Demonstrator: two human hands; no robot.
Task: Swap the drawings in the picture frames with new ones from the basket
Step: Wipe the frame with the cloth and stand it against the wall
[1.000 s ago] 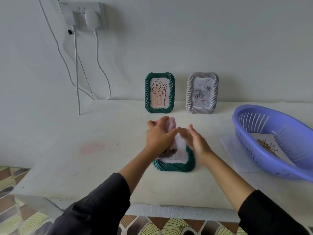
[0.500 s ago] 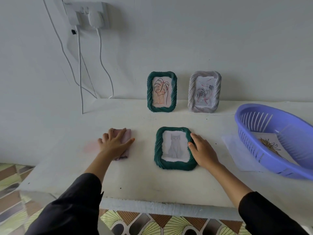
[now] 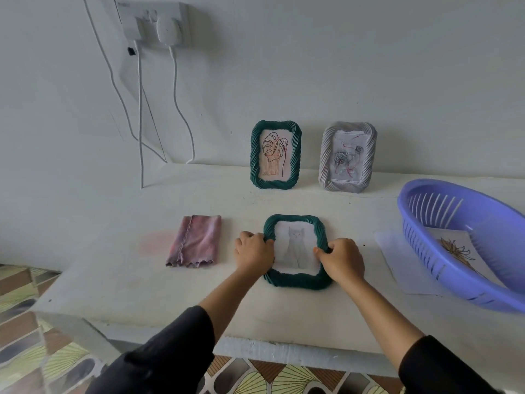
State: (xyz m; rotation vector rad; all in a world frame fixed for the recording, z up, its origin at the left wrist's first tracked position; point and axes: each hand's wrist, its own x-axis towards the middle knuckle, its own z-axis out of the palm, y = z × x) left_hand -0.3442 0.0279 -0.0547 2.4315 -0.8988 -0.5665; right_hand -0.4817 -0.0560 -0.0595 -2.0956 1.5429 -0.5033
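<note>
I grip the green frame (image 3: pixel 295 282) by its two long sides. My left hand (image 3: pixel 253 251) curls over the left rim and my right hand (image 3: pixel 342 258) over the right rim, thumb on top. The frame lies flat on the tabletop (image 3: pixel 136 297), face up, with a pale cat drawing (image 3: pixel 295 245) inside it.

A bare strip of tabletop runs between the frame and the front edge, and my forearms cross it. On the left the tabletop ends at a corner, with patterned floor tiles (image 3: pixel 25 322) below. A folded pink cloth (image 3: pixel 196 241) lies just left of my left hand, a narrow gap between them. Beyond the flat frame there is open surface up to the back edge, where two frames stand upright against the wall, side by side and apart: a second green frame (image 3: pixel 255 157) holding a leaf drawing (image 3: pixel 274 152), and a grey frame (image 3: pixel 326 157) holding a smudgy flower drawing (image 3: pixel 348 160).

To my right sits the purple basket (image 3: pixel 420 243), tilted, its far side cut off by the picture's edge. One drawing (image 3: pixel 457 248) lies in it — brown spiky lines on white paper. A plain sheet (image 3: pixel 397 265) lies partly under the basket's near wall, with clear tabletop between it and my right hand.

A wall socket (image 3: pixel 153 21) sits high on the left — its white cables (image 3: pixel 176 89) hang down to the back edge.
</note>
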